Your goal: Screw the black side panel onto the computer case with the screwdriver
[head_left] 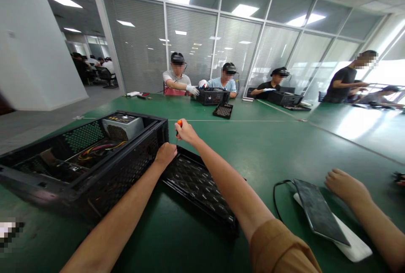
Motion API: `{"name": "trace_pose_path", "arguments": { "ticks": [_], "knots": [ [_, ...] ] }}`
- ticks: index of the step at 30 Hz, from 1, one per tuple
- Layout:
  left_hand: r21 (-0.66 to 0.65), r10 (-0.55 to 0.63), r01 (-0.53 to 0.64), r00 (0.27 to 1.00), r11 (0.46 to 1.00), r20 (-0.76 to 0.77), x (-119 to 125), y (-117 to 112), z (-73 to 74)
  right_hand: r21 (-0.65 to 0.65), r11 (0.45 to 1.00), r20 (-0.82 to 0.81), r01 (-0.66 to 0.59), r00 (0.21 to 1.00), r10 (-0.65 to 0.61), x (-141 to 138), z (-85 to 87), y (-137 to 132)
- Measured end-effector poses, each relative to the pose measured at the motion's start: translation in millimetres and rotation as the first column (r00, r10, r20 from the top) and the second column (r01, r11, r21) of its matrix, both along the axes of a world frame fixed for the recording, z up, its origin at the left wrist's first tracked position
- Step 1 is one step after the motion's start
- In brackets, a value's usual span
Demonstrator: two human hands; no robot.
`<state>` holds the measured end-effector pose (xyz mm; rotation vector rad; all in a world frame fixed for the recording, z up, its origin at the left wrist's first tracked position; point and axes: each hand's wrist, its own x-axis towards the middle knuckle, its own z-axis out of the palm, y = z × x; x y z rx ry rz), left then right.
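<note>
My right hand [187, 132] is closed around the orange handle of a screwdriver [179, 123], whose shaft points down. The tip ends beside my left hand [166, 155], which is closed at the far corner of a black front panel [198, 180]. What its fingers hold there is hidden. Several small light marks cover the panel's dark inner side, and it lies on the table against the computer case [126, 176]. This black case rests on its side, opening upward. Inside are a grey power supply [125, 126] and coloured cables [98, 150].
On the green table [262, 146], to the right, a phone [319, 209] leans on a white power bank [354, 239] with a black cable. Another person's hand [346, 186] rests beside them. Across the table, people work at other cases [210, 96].
</note>
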<state>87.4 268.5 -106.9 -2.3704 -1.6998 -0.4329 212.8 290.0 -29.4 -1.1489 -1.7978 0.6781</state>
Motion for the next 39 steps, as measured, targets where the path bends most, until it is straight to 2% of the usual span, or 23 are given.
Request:
{"name": "trace_pose_path", "arguments": {
  "ticks": [8,16,20,23,29,31,35,39],
  "knots": [
    [0.001,-0.007,0.007,1.000,1.000,-0.005,-0.4,0.8,-0.6,-0.008,0.997,-0.055,0.076,0.996,-0.077,-0.1,-8.3,6.7],
    [0.005,-0.017,0.017,1.000,1.000,-0.011,0.2,0.3,1.3,0.002,0.988,-0.059,0.152,0.987,-0.151,-2.9,-5.5,3.8],
    [0.006,-0.026,0.026,1.000,1.000,-0.014,0.1,-0.2,1.7,0.108,0.980,0.008,0.168,0.985,-0.170,-3.3,-5.1,5.8],
    [-0.001,-0.021,0.021,1.000,1.000,-0.009,0.2,-0.9,2.4,0.182,0.977,0.047,0.114,0.991,-0.125,-2.3,-4.3,8.9],
    [-0.003,-0.017,0.017,1.000,1.000,-0.006,-0.2,-1.4,2.2,-0.026,1.000,0.053,0.002,0.999,-0.001,0.2,0.5,8.7],
    [0.000,-0.017,0.017,1.000,1.000,-0.008,-0.3,-1.3,1.8,0.005,1.000,0.063,0.006,0.998,-0.006,1.0,1.5,7.0],
    [0.001,-0.023,0.023,1.000,1.000,-0.013,-0.4,-0.7,1.6,0.126,0.988,0.094,0.085,0.991,-0.097,1.0,0.8,4.6],
    [0.004,-0.034,0.034,0.999,0.999,-0.006,-0.6,0.1,1.4,0.072,0.994,0.026,0.084,0.996,-0.086,-1.5,-1.2,4.5]
  ]
}}
